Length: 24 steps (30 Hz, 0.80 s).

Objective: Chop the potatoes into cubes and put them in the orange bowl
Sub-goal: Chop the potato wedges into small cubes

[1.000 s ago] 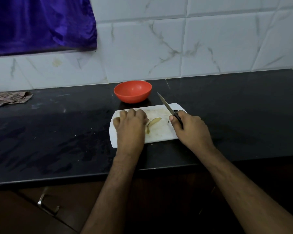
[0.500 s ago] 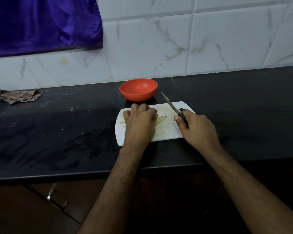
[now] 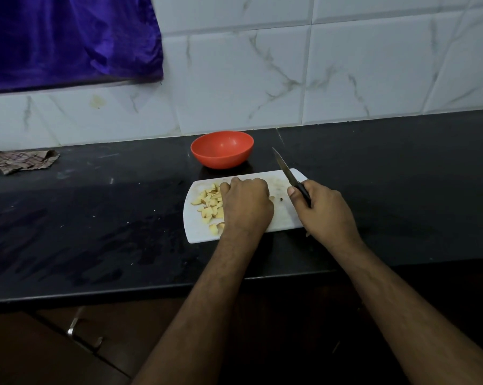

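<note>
Change: the left hand [image 3: 245, 207] has slid toward the right half of the white plastic chopping board [image 3: 198, 232], uncovering a heap of pale yellow potato cubes [image 3: 209, 205] that it hid half a second ago; the single potato strip that lay bare at the board's middle is now almost wholly under that hand, only a small end showing by the thumb side.
Meaning: I judge the cutting nearly done; most of the potato is already cubed, and the last strip seems to be the piece being steadied for the blade; nothing has yet gone into the bowl, whose inside looks bare.
Left hand: fingers curled, knuckles up, pressing down on the board; what it holds beneath I cannot tell.
Right hand [image 3: 327, 213]: wrapped round the black handle of the small steel-bladed knife [image 3: 286, 169], forefinger along the side.
Knife axis: long axis runs from the handle near the board's right edge up and away to the left; the tip points toward the tiled wall, just right of the round orange plastic bowl [image 3: 222, 149]; the blade is lifted, not on the potato.
Cubes: on the left half of the board, touching the left hand's edge.
Bowl: on the black stone table [image 3: 95, 218], just behind the board.
Board axis: its long side lies left to right.
</note>
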Available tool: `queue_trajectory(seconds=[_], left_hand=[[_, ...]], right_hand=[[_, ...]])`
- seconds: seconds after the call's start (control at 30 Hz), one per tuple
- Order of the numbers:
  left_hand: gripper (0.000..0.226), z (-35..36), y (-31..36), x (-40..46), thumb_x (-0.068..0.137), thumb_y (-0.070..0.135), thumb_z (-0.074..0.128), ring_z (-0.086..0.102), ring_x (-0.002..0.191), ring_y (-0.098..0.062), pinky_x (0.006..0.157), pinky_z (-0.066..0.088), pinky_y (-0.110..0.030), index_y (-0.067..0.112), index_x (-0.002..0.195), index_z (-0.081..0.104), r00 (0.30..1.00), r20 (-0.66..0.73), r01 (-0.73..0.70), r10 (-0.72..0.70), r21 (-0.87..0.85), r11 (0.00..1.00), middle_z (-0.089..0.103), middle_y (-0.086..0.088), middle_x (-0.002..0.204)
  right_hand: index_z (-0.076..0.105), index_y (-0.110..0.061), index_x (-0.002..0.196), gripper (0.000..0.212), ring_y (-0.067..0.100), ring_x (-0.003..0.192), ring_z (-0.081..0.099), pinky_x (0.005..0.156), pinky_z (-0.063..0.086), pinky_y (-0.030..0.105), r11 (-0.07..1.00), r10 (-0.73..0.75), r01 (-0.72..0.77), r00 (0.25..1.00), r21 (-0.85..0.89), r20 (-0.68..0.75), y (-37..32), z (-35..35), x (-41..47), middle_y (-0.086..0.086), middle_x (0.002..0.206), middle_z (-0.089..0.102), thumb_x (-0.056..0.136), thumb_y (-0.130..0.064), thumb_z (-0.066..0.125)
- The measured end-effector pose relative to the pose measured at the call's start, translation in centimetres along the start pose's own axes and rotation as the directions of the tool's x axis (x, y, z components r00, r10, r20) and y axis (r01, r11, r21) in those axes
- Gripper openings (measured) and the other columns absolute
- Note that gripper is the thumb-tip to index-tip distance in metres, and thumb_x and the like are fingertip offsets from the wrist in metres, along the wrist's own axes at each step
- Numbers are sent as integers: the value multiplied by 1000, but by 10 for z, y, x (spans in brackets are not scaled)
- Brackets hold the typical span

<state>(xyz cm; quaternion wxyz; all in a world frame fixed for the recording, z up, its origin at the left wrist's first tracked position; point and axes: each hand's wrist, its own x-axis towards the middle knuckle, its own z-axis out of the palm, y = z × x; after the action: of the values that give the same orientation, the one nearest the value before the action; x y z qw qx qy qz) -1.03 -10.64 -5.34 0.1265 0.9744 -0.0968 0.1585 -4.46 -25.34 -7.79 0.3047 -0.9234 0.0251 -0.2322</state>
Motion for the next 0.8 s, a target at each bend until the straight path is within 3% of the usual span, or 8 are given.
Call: queue_trajectory(seconds=[0.23,0.37,0.47,0.67,0.8], left_hand=[[27,-3,1,-18,100,44,54,55,108,-23,104,28,-47,24,99,73,991,77,112,-106,-91,989,70,1,97],[22,-12,-7,-20,100,21,54,54,116,-22,106,23,-47,30,111,71,985,159,103,-72,-196,975,70,5,106],[32,-15,-10,-21,97,21,61,50,122,-20,107,23,-48,36,125,67,977,212,68,-21,-219,973,71,11,107],[35,-5,-5,-28,95,41,65,38,129,-22,103,27,-46,39,129,64,991,132,-14,37,-173,985,54,5,133],[34,2,-5,-34,99,44,55,38,127,-19,97,28,-45,37,132,62,990,103,-76,100,-211,974,56,9,134]], right_hand=[[53,-20,75,39,15,56,56,54,44,33,1000,5,-5,1000,-7,0,-2,-2,-1,-2,60,56,101,-48,49],[54,-21,77,37,15,57,56,55,47,35,1000,2,-2,1000,-25,7,-4,-3,-2,-2,61,56,102,-49,49],[54,-23,78,36,15,58,58,56,49,36,1000,5,-5,1000,-30,22,-5,-4,-3,-2,62,57,102,-49,48],[45,-33,73,33,11,57,56,56,47,33,1000,-8,8,1000,-24,6,-6,-4,-7,-8,60,53,102,-48,49],[44,-33,77,29,9,56,53,51,35,27,999,-31,31,999,-17,11,-8,-9,-12,-9,59,51,102,-45,50]])
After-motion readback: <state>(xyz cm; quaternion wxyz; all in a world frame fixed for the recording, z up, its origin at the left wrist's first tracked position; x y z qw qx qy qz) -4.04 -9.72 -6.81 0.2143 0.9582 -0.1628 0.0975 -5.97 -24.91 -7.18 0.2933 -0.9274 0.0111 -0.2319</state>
